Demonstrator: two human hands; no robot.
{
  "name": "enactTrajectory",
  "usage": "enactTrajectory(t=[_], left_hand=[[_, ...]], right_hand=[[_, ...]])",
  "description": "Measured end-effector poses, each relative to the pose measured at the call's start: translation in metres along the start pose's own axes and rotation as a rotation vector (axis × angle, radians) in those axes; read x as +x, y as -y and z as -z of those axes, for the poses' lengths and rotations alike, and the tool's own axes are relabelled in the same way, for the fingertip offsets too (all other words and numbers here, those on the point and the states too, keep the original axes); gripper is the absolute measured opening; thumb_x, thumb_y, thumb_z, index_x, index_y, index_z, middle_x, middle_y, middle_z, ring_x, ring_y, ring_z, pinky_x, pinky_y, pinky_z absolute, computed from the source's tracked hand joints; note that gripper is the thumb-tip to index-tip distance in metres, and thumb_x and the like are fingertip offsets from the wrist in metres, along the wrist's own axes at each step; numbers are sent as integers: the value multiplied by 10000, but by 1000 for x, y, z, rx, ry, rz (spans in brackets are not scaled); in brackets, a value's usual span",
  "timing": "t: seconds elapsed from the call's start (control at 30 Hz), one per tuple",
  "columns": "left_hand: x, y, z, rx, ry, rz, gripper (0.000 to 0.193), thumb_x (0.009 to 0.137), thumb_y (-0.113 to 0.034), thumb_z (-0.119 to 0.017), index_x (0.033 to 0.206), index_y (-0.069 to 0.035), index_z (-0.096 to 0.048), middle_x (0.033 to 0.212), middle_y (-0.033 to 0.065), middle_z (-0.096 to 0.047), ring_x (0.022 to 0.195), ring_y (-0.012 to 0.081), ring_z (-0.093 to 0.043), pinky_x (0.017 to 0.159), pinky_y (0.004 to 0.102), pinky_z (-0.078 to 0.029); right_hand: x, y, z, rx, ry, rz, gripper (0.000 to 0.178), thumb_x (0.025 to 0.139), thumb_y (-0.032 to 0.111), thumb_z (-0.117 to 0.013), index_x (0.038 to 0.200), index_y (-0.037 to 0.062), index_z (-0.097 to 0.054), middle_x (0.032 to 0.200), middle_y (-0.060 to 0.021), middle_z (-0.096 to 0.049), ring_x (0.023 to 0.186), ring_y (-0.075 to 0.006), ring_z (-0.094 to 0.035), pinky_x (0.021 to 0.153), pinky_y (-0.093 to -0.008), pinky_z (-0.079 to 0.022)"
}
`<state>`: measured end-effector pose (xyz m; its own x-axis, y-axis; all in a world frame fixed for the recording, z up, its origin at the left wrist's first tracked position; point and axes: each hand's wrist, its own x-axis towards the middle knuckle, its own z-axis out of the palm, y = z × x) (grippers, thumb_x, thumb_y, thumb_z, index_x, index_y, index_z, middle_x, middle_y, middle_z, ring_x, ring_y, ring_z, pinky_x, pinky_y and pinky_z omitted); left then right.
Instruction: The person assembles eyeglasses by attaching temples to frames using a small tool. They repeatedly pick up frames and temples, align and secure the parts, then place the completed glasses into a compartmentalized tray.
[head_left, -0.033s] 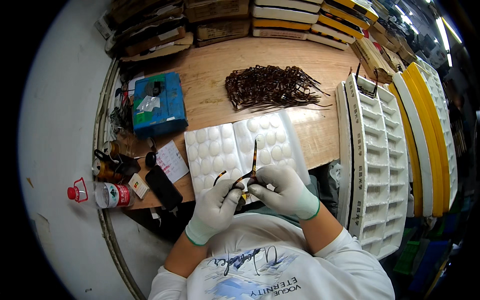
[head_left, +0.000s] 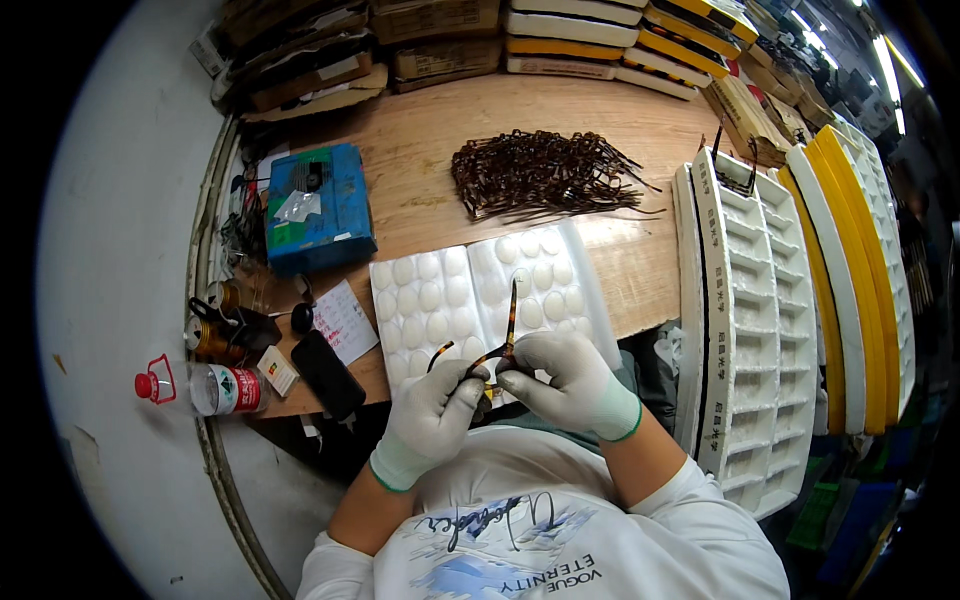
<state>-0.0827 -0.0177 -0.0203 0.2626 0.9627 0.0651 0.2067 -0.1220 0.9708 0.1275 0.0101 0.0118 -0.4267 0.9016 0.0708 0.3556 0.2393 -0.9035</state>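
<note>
My two hands, in white gloves with green cuffs, hold a dark tortoiseshell eyeglass frame (head_left: 512, 315) close to my body. My left hand (head_left: 425, 420) pinches its left side between thumb and fingers; a short curved temple tip sticks up beside them. Closed on the other side is my right hand (head_left: 568, 382), where one temple points up and away. My fingers cover much of the front. Behind the frame lies a white sheet (head_left: 468, 272) with rows of pale oval lenses. Farther off, many similar brown frames are heaped in a pile (head_left: 540, 175) on the wooden table.
A blue box (head_left: 320, 215) stands at the left, near a black phone (head_left: 327, 374), a paper note (head_left: 345, 322) and a plastic bottle (head_left: 228, 390). White compartment trays (head_left: 755, 330) stand upright at the right. Cardboard boxes (head_left: 445, 60) and stacked trays (head_left: 570, 48) line the far edge.
</note>
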Motion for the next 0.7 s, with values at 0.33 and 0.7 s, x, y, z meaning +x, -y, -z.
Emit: enactTrajectory(t=[0.33,0.7], left_hand=[[5,-8,-4,189,-37,-39,220,939,-77,-607,1129,33,-623,775,179,-692,635,291,-701,595,372,-535],[76,-23,-19,432,488,-118,208,914,-126,-633,1079,0,-640,850,198,-690,766,341,-701,743,402,-553]], right_hand=[[8,-2,1,108,39,-136,177,880,133,-716,952,-23,-675,850,-207,-668,738,-323,-661,660,-392,-514],[0,-64,48,-28,-74,183,366,763,137,-777,1069,-5,-636,1186,-207,-602,1076,-372,-606,1087,-497,-405]])
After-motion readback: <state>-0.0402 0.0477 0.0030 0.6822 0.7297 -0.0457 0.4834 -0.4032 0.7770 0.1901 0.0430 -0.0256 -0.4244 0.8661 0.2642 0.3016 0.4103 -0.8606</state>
